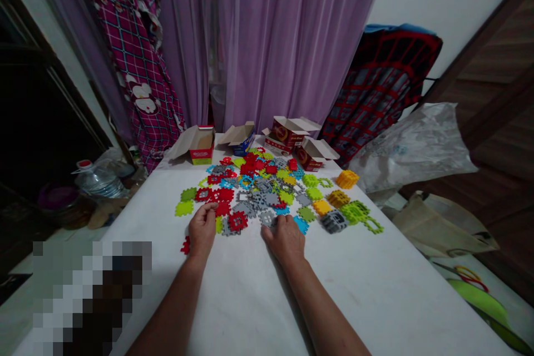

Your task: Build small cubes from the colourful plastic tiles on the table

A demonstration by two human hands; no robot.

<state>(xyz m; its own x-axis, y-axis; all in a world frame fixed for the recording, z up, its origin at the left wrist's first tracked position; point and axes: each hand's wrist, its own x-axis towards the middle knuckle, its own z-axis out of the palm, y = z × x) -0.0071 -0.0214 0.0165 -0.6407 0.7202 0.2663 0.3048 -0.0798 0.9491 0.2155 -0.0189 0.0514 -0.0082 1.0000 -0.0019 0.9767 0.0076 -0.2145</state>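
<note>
My left hand is closed, thumb and fingers drawn together beside a red toothed tile. Whatever it may pinch is too small or hidden to make out. Another red piece lies partly behind its wrist. My right hand rests at the near edge of the pile with its fingers curled down and its thumb toward the left. Just beyond it are a grey tile and a blue tile. Its fingertips are hidden from me. Between the hands lie a red square tile with an opening and grey ones.
Joined toothed blocks stand at the right: yellow, grey and green. Opened cartons line the back: a red one, a blue one and several dark red ones. Scissors lie beyond the table's right edge.
</note>
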